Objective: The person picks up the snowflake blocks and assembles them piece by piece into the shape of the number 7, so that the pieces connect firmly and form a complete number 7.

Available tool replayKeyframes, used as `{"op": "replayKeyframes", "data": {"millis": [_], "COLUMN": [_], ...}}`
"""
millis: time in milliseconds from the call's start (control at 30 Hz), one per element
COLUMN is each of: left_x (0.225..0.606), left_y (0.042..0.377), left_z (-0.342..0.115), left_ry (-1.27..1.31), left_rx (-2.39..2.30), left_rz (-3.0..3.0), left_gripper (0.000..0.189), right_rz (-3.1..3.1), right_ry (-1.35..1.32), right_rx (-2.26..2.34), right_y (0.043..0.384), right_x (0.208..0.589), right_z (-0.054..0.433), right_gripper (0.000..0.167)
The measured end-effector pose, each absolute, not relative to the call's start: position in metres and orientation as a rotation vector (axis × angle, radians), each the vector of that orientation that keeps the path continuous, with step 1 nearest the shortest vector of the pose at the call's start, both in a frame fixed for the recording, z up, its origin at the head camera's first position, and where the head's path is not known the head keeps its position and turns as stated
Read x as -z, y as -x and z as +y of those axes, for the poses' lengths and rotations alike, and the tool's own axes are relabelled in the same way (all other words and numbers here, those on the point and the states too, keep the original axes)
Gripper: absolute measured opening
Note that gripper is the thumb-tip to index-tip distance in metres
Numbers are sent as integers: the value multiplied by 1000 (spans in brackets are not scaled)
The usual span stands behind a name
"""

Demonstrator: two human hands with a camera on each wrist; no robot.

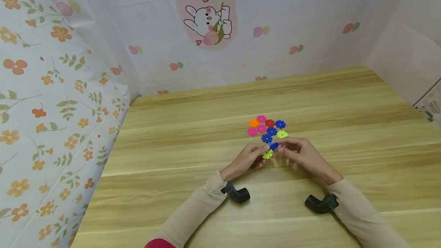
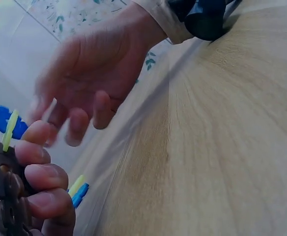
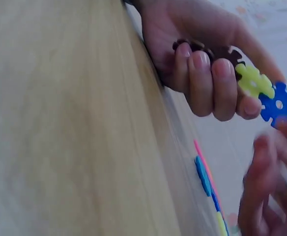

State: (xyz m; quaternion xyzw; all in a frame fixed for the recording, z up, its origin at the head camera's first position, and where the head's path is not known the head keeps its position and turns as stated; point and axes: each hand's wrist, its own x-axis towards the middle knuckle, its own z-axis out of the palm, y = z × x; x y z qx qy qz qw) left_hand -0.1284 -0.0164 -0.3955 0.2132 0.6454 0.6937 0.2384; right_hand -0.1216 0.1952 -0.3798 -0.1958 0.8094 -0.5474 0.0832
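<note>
Cloth [image 1: 60, 87] with orange flowers hangs at our far left; next to it we see a white sheet [image 1: 148, 10], printed with a rabbit [image 1: 208, 22], behind the wooden table [image 1: 165, 133]. Over the table's near part comes the left sleeve [image 1: 196, 209], with a black mount [image 1: 237, 193] at its wrist.

Just past that sleeve is the left hand [image 1: 245, 159]. In the right wrist view we find its fingers curled round brown discs [image 3: 227, 55], a yellow disc [image 3: 253, 81] sticking out past the forefinger and a blue disc [image 3: 279, 104] at that disc's outer edge. We see this held group between the two hands.

Beyond the hands, on the table, we make out a close cluster: an orange disc [image 1: 253, 123], three pink discs [image 1: 252, 131], then a red disc [image 1: 270, 123] and three more blue discs [image 1: 271, 131], with another yellow disc [image 1: 282, 134] at its right. A light blue disc [image 3: 202, 176] shows edge-on beside the cluster in the right wrist view.

Farther right, the right hand [image 1: 304, 155] has bent fingers at the held blue disc; they blur, and we cannot tell whether they pinch it. At that wrist we see a second mount [image 1: 322, 203], then the right sleeve [image 1: 365, 213].
</note>
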Motion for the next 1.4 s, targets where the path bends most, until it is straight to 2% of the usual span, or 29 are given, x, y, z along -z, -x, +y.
{"op": "replayKeyframes", "data": {"millis": [133, 267, 500, 767, 1033, 1200, 1400], "left_x": [394, 381, 368, 383, 398, 399, 399], "left_y": [128, 124, 119, 124, 130, 130, 130], "left_z": [-17, -19, -18, -17, -17, -16, -16], "left_ry": [-561, -543, -562, -553, -504, -429, -566], "left_rx": [-1936, -1957, -1963, -1959, -1967, -1953, -1941], "left_rz": [1756, 1766, 1765, 1784, 1865, 1893, 1912], "left_gripper": [51, 46, 45, 45, 48, 42, 32], "right_rz": [2775, 3085, 3166, 3064, 2707, 2510, 2383], "right_ry": [603, 643, 635, 545, 359, 248, 225], "right_rx": [1399, 1088, 994, 1094, 1426, 1645, 1869], "right_y": [126, 128, 127, 127, 129, 131, 128], "right_x": [388, 395, 398, 396, 387, 381, 372], "right_z": [190, 180, 175, 177, 188, 195, 199], "right_gripper": [26, 35, 33, 30, 13, 20, 25]}}
